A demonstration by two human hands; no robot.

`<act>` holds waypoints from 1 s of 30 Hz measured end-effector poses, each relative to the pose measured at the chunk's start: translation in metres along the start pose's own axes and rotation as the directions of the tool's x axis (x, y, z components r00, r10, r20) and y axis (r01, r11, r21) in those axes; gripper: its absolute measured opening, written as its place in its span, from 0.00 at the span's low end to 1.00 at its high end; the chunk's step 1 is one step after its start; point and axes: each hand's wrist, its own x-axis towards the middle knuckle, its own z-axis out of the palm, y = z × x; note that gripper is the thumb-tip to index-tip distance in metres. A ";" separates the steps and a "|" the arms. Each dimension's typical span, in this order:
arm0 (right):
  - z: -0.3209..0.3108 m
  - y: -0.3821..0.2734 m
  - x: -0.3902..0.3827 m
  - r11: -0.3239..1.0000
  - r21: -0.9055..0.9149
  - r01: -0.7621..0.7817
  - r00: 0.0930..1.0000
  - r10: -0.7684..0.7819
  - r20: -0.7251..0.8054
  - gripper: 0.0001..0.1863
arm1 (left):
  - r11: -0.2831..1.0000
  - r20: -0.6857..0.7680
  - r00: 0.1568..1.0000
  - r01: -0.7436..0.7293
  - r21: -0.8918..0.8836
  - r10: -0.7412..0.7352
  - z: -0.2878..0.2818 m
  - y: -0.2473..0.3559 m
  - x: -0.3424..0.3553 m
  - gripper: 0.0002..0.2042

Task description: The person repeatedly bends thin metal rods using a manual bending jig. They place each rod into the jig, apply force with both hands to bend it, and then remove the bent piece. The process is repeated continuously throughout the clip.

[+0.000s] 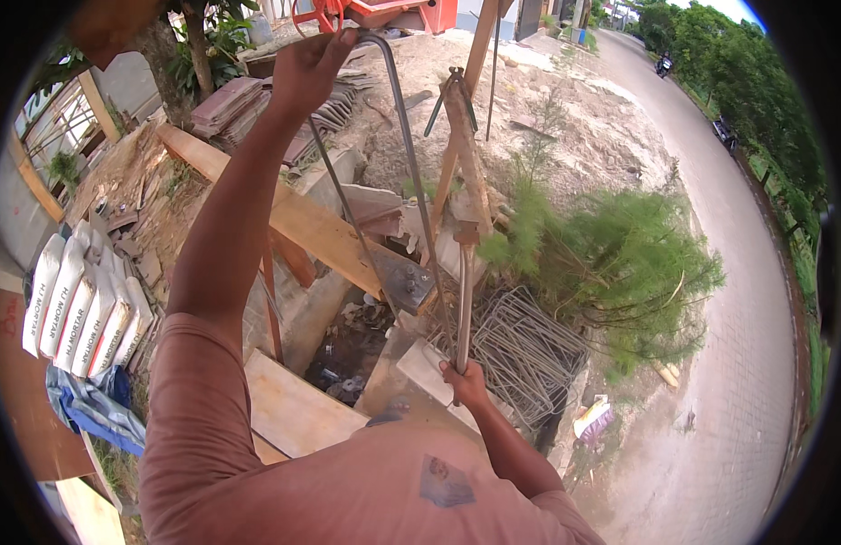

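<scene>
My left hand is raised high at the upper centre, closed on the top of a bent steel rod, whose long lengths slope down toward a dark metal plate with pins on a timber beam. My right hand grips a long metal pipe standing upright at the lower centre. Just above that pipe, a tool with green handles rests at the top of a rough wooden post. A pile of bent steel rectangles lies to the right of my right hand.
Stacked white sacks and a blue tarp are at left. A debris-filled pit lies below the beam. A leafy shrub borders a paved lane with parked motorbikes. Tiles and a red machine are behind.
</scene>
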 end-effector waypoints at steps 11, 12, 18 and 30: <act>-0.064 0.018 0.166 0.995 -0.080 -0.053 0.962 0.030 -0.272 0.11 | 0.894 0.115 0.945 -0.243 -0.376 0.305 0.115 -0.045 0.021 0.18; -0.072 0.012 0.179 0.997 -0.027 -0.067 0.950 0.055 -0.308 0.10 | 0.881 0.103 0.949 -0.232 -0.413 0.298 0.127 -0.050 0.021 0.18; -0.090 -0.018 0.178 0.977 -0.191 -0.097 0.948 0.032 -0.317 0.12 | 0.964 0.079 0.995 -0.032 -0.264 0.054 0.116 -0.098 0.018 0.20; -0.069 -0.085 0.072 0.982 -0.155 -0.110 0.986 0.088 -0.142 0.13 | 0.924 -0.145 0.918 0.379 0.044 -0.370 -0.037 -0.185 -0.048 0.27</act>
